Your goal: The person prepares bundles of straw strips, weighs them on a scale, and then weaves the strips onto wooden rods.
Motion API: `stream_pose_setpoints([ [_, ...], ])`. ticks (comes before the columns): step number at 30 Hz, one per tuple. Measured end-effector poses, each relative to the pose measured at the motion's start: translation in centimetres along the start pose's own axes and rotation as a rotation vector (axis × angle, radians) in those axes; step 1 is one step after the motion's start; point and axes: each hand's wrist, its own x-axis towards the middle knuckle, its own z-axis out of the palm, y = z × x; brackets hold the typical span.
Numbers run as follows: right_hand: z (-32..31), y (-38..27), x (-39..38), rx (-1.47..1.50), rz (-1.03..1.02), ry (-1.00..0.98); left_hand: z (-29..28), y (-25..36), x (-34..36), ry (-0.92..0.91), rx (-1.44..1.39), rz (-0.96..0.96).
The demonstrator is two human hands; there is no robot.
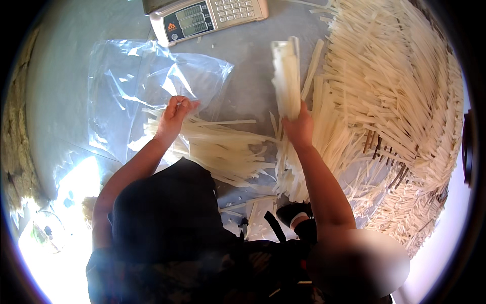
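Note:
My left hand (174, 115) is closed, with its fingers pinched at the near edge of a large clear plastic bag (119, 83) that is spread out and catches the light. My right hand (298, 127) grips the lower end of an upright bundle of flat, pale yellow strips (287, 76), which look like dried wide noodles. A loose pile of the same strips (223, 152) lies between my two hands, partly by the bag. More loose strips (324, 131) spread just to the right of my right hand.
A digital scale (212, 17) with a display and keypad stands at the far side. A big heap of pale strips (390, 71) fills the right, with thin dark rods (387, 154) showing at its near side. My dark-clothed knee (162, 202) and a dark shoe (291, 213) are close in.

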Motion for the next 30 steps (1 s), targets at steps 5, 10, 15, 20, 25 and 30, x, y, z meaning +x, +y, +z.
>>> stream_pose_setpoints([
  [5,0.1,-3.8,-3.5,-0.166,-0.549,-0.191,-0.5,3.1,-0.7,0.202,-0.262,0.05],
  [10,3.8,-4.9,-5.2,-0.371,-0.633,-0.451,0.3,6.9,-1.3,0.175,0.078,0.414],
  [15,4.8,-6.5,-0.9,-0.251,-0.432,-0.474,1.7,11.8,-2.8,-0.064,0.885,0.811],
  [20,7.1,-10.5,-2.1,-0.306,-0.567,-0.497,3.9,8.7,-2.1,-0.043,0.789,0.648],
  [25,10.1,-8.9,-1.7,-0.116,-0.602,-0.398,2.0,0.1,-0.2,-0.147,1.117,0.486],
  [30,6.9,-4.3,3.2,-0.055,-0.358,0.033,2.3,0.5,0.8,-0.054,0.872,0.454],
])
